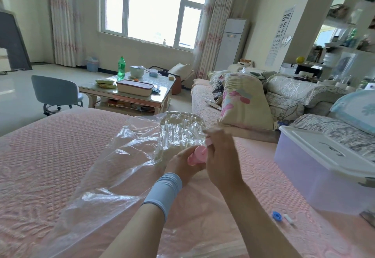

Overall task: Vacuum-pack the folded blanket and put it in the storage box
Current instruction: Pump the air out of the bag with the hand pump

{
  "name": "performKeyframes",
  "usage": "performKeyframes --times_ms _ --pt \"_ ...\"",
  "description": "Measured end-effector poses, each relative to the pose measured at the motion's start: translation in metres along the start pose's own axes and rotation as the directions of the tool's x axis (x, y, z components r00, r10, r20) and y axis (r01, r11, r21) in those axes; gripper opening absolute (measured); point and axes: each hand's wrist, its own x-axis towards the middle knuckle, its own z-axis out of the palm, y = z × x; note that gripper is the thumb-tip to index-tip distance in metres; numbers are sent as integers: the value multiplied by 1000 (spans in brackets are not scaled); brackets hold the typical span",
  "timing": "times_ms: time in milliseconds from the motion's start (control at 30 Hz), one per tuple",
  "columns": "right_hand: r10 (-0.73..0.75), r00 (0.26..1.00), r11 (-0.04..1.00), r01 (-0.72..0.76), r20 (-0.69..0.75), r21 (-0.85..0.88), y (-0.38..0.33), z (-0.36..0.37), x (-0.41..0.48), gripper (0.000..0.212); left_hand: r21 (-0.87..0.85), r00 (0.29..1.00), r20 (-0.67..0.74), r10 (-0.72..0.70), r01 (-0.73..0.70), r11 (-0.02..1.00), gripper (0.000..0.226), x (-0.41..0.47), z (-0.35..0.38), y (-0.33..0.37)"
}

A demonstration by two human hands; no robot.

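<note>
1. Holding the pink pump (195, 156) in your left hand (182, 165), you have your fingers curled round its body. Your right hand (221, 156) closes on the pump's far end and seems to pinch a small pink part there, though the back of the hand hides most of that grip.
2. The folded blanket (180, 130) lies just beyond both hands, touching or nearly touching the pump. Its long axis runs away from you towards the far edge of the bed (50, 156).
3. The blanket sits inside the clear vacuum bag (113, 166). Round the blanket the plastic clings in tight ridges, while the part of the bag nearer you, on your left, lies loose and empty.
4. The storage box (316, 176) stands on the bed well to your right with its white lid (334, 146) on. You cannot see through its cloudy wall what it holds.
5. By my reckoning your right hand is the nearer one to the box, so the pack will need to travel rightwards, and the lid must come off first.
6. A blue cap (276, 216) lies on the bed near your right forearm, probably the valve's cover.
</note>
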Motion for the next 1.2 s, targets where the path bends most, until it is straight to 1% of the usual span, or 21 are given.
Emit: performKeyframes --times_ms 67,133,167,233,267,333,400,433,500,567,600,633,667,733,800,900,967,1033,1067,1133,1200 --pt "79 963 997 -76 257 -21 7 9 -9 36 79 1000 21 22 -24 997 47 -1 0 2" --pt "72 952 997 -66 297 -32 7 3 -2 32 82 1000 13 26 -27 996 44 -2 -2 3" --pt "44 969 999 -40 243 -22 2 -3 5 31 32 1000 0 11 -11 999 44 -2 -4 2" --pt "-61 998 998 61 21 10 -8 -22 21 29 -39 1000 -21 -8 7 999 47 1 -5 -1" --pt "-129 985 991 132 -116 24 -13 -31 28 27 -43 1000 -18 -6 5 999 48 3 -6 -3" --pt "-211 913 970 241 -350 44 -18 -41 35 26 -35 1000 -10 -5 5 999 49 5 -4 -5" --pt "-213 858 966 257 -466 31 -17 -37 34 28 -18 1000 -5 2 -2 1000 49 5 -2 -5" --pt "-200 861 972 233 -468 12 -16 -30 29 30 -17 1000 2 0 0 1000 50 6 -1 -5" --pt "-134 933 990 144 -335 7 -10 -13 13 36 -24 1000 12 -4 5 1000 49 5 0 -6" --pt "-8 1000 999 8 -15 42 -1 3 -3 41 1 1000 4 5 -5 1000 49 3 0 -6" --pt "32 991 999 -37 131 36 2 9 -10 40 34 1000 -2 13 -13 999 52 2 0 -6" --pt "47 975 998 -53 218 22 5 11 -12 38 57 1000 -3 19 -19 998 52 2 0 -5" --pt "44 969 999 -48 243 11 5 11 -10 36 60 1000 1 28 -28 998 48 1 0 -4" --pt "-10 988 1000 7 154 17 -1 1 2 36 5 1000 11 29 -29 1000 36 2 -3 -3" --pt "-134 987 989 138 -87 46 -11 -13 18 33 -50 1000 12 15 -14 999 40 4 -7 -5" --pt "-246 878 957 287 -411 38 -15 -27 31 30 -48 1000 28 16 -14 999 46 5 -8 -6" --pt "-229 851 961 274 -472 27 -12 -24 29 32 -41 1000 28 9 -8 999 46 4 -5 -4" --pt "-175 900 979 201 -398 25 -5 -11 16 36 -59 999 37 3 -1 998 46 4 -4 -3" --pt "-127 942 990 141 -309 22 -2 -2 8 38 -55 999 45 7 -5 998 46 4 -4 -3" --pt "-26 998 999 27 -49 22 8 15 -7 45 -49 995 94 36 -31 998 44 2 -11 -2" --pt "28 987 995 -42 156 92 17 27 -15 48 -18 987 144 71 -69 997 46 0 -23 3"
